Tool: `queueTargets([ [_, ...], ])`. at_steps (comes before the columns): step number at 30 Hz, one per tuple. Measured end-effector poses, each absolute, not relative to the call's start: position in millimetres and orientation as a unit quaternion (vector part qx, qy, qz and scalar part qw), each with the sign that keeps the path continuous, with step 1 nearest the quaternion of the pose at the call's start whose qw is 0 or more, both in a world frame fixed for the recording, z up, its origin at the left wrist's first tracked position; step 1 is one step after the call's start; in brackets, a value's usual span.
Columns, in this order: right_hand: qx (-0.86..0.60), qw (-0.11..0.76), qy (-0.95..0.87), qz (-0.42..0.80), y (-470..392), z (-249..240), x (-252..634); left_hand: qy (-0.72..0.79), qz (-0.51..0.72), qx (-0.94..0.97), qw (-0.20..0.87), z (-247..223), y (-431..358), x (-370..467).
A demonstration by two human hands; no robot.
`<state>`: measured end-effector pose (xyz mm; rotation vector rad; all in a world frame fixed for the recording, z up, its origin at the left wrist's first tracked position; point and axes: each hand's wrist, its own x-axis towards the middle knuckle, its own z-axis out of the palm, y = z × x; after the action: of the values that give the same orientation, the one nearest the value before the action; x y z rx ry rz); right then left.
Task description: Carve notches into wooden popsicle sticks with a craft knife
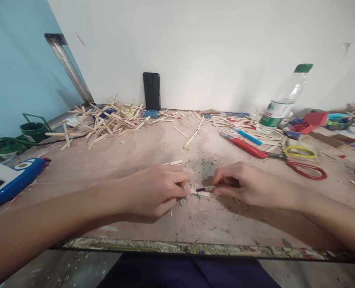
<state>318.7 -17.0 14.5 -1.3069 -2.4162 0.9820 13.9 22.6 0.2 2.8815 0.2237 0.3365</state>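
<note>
A pale wooden stick (204, 193) lies on the wooden tabletop (153, 140), its left end pinched by my left hand (168, 188), whose fingers are curled together. My right hand (233, 184) grips a small dark-tipped tool (205, 189), its tip at the stick's upper surface; I cannot make out exactly what tool it is. Just above my left hand another stick (176, 163) lies flat. Tiny dark green shavings are scattered around both hands.
Piled sticks (105, 120) cover the back left, beside a black phone (152, 91) leaning on the wall. At right are a bottle (278, 102), a red-handled knife (249, 148), scissors (306, 170) and a blue pen (248, 136). A blue-and-white object (18, 180) sits far left.
</note>
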Motion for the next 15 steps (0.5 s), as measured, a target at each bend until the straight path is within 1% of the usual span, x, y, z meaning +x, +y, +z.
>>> queueTargets([
  [5,-0.443,0.116,-0.823,0.336,-20.6,14.8,313.8,0.08,0.115,0.981,0.135,-0.9,21.2,14.4],
  [15,-0.436,0.113,-0.831,0.326,-23.4,13.4,312.2,0.082,0.108,0.982,0.134,-2.6,21.1,13.6],
])
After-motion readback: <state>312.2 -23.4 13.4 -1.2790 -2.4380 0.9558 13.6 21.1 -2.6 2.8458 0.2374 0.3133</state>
